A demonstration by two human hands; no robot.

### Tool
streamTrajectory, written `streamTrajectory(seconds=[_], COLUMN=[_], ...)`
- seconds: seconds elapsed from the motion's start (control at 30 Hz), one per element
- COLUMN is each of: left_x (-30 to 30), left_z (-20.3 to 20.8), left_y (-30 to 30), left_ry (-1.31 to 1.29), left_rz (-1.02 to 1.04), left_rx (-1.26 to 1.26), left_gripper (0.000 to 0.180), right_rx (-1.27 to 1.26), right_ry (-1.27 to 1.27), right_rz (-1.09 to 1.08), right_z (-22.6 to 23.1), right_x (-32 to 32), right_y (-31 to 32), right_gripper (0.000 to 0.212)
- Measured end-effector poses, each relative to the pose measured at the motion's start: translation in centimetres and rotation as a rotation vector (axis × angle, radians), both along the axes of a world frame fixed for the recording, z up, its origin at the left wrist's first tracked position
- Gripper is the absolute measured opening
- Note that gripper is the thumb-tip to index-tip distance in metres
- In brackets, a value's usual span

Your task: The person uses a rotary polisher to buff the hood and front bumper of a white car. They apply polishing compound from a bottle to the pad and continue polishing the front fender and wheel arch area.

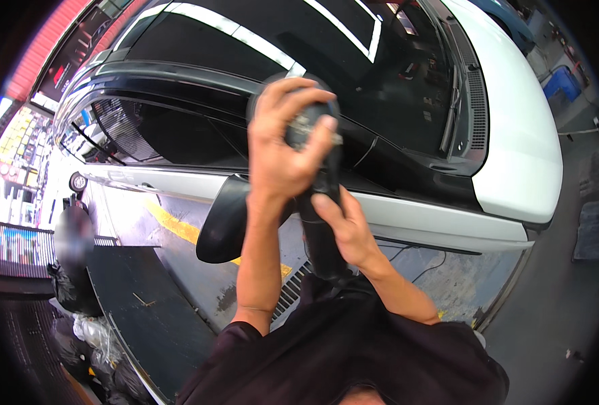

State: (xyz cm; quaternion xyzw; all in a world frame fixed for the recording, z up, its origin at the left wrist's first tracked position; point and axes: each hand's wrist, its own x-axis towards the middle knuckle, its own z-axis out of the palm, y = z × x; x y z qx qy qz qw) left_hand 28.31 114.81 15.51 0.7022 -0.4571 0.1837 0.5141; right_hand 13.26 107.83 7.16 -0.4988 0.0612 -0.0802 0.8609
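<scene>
Both my hands are on a black power polisher (323,239) with a round head. My left hand (282,145) is wrapped over the top of the head, its fingers curled round the front. Lower down, my right hand (353,233) grips the long body, thumb on top. The head sits over the black roof edge of a white car (519,121), beside the dark windshield (407,88). Its underside is hidden, so contact with the paint cannot be made out. Left of the tool, a black side mirror (222,226) sticks out, partly behind my left forearm.
A thin black cord (431,266) lies on the floor below the car door. At lower left stand a dark flat panel (154,310) and several stuffed plastic bags (76,293). A floor grate (289,293) runs near my left arm. Far right is a blue bin (562,84).
</scene>
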Motion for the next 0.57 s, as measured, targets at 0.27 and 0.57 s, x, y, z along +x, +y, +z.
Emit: streamTrajectory(seconds=[0.27, 0.57], left_x=[5.3, 0.7], left_z=[4.1, 1.1], left_y=[2.7, -0.9], left_ry=[0.107, 0.028], left_rz=[0.028, 0.025], left_rx=[-0.114, -0.023], left_gripper=[0.022, 0.022], right_rx=[-0.045, 0.151], right_ry=[-0.139, -0.142], right_rz=[0.036, 0.082], right_z=[3.6, 0.8], right_x=[6.1, 2.4], right_y=[1.5, 0.4], right_gripper=[0.054, 0.051])
